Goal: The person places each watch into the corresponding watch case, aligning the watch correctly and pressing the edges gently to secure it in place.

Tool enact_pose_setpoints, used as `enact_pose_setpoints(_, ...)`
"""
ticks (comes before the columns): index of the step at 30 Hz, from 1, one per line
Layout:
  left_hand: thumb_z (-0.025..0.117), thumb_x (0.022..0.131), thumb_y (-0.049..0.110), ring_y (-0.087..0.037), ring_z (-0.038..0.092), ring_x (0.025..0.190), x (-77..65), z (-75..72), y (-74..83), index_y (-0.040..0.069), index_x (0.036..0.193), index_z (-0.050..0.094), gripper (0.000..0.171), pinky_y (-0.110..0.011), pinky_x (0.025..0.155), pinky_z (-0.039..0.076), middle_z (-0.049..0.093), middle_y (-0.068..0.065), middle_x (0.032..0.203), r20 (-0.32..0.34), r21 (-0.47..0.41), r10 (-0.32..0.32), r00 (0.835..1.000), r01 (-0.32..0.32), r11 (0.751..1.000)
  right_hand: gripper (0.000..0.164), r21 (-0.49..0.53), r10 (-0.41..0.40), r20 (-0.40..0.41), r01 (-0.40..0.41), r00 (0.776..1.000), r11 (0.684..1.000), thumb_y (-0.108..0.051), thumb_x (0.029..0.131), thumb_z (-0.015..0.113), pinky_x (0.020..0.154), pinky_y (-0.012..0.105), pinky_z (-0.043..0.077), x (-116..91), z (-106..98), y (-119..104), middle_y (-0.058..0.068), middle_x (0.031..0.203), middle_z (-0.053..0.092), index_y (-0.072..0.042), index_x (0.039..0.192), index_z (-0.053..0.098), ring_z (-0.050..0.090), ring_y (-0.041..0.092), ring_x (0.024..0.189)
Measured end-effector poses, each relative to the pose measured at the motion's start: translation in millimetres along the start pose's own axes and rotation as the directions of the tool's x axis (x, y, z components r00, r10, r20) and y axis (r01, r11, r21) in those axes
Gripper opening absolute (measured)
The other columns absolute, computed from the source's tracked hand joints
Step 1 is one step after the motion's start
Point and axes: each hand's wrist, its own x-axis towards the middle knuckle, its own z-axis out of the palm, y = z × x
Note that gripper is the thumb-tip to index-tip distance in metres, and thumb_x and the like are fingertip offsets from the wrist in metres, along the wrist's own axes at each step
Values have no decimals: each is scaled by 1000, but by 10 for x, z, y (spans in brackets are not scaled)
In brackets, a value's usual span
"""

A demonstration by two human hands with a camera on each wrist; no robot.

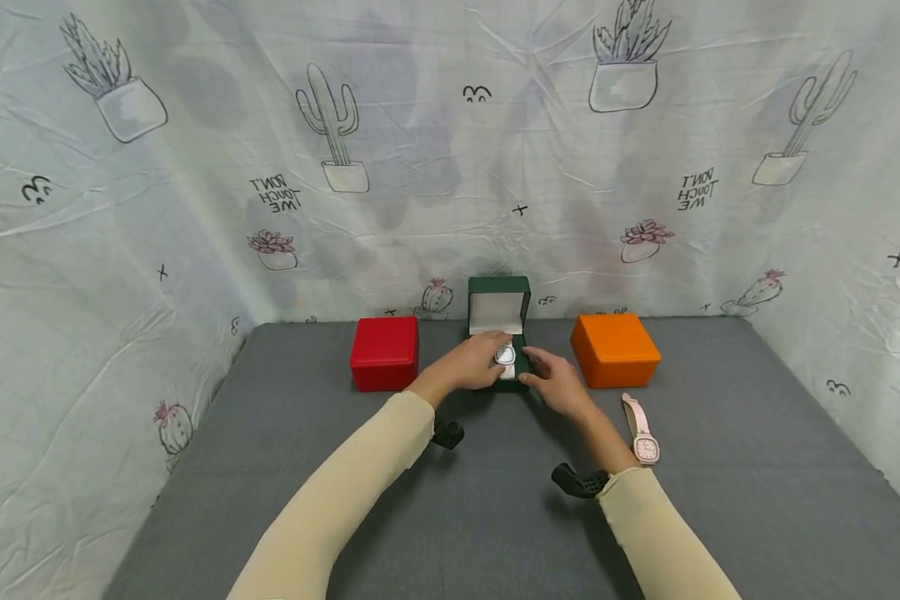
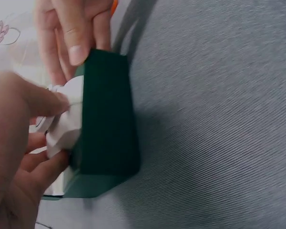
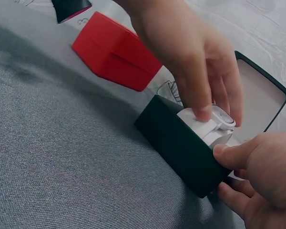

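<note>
A green watch box [image 1: 498, 286] stands with its lid raised at the back of the table, its pale lining showing. In it sits a white watch [image 1: 505, 356] on a white cushion [image 3: 195, 123]. My left hand [image 1: 474, 362] reaches in from the left and pinches the watch on its cushion between thumb and fingers, as the left wrist view shows. With thumb and fingers at the box's right side wall, my right hand [image 1: 558, 383] holds the green box. The front wall [image 2: 109, 114] of the box faces me.
A closed red box [image 1: 385, 353] stands left of the green one, a closed orange box [image 1: 616, 350] to its right. Beside my right forearm lies a pink watch [image 1: 645, 448] on the grey table [image 1: 480, 533]. A printed curtain [image 1: 420, 150] hangs close behind the boxes.
</note>
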Motion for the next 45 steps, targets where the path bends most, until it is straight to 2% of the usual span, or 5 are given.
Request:
enact_pose_setpoints(7, 62, 94, 23, -22, 51, 131, -39, 82, 9, 6, 141, 48, 52, -37, 108, 44, 50, -10, 145, -132, 31, -24, 991, 28, 999, 53, 32, 8, 17, -8, 1000, 999, -14, 94, 62, 100, 50, 47, 25, 5, -2, 24, 145, 45, -3, 143, 45, 50, 39, 130)
enact_pose_setpoints(17, 58, 97, 25, -22, 41, 140, -80, 94, 69, 7, 147, 41, 56, -38, 113, 38, 39, -8, 153, -76, 66, -40, 996, 45, 997, 53, 22, 50, 15, -51, 999, 998, -15, 95, 62, 103, 50, 45, -1, -7, -13, 23, 147, 44, -3, 143, 44, 49, 37, 131)
enact_pose_setpoints(22, 57, 97, 29, -21, 36, 143, -131, 68, 67, 11, 147, 40, 56, -37, 113, 38, 38, -7, 154, -143, 181, 6, 990, 20, 983, 54, 50, 52, 16, -53, 999, 997, -14, 95, 62, 103, 51, 45, -17, -7, -14, 23, 147, 43, -3, 144, 43, 47, 38, 132)
enact_pose_setpoints(32, 60, 93, 23, -26, 41, 138, -108, -214, 3, 14, 135, 53, 43, -42, 110, 41, 46, -10, 146, -424, 387, 199, 883, -22, 922, 55, 114, 42, 16, -44, 999, 993, -11, 94, 62, 102, 51, 45, -15, -2, -8, 23, 148, 42, -2, 144, 42, 46, 39, 133)
enact_pose_setpoints(45, 60, 94, 38, -37, 10, 150, 35, -452, -44, 22, 156, 17, 77, -53, 116, 29, 7, -13, 163, -238, 308, -39, 970, 114, 945, 55, 124, 50, 5, -50, 999, 991, -11, 94, 62, 103, 50, 45, -32, 12, -3, 23, 148, 41, -3, 144, 42, 47, 39, 132)
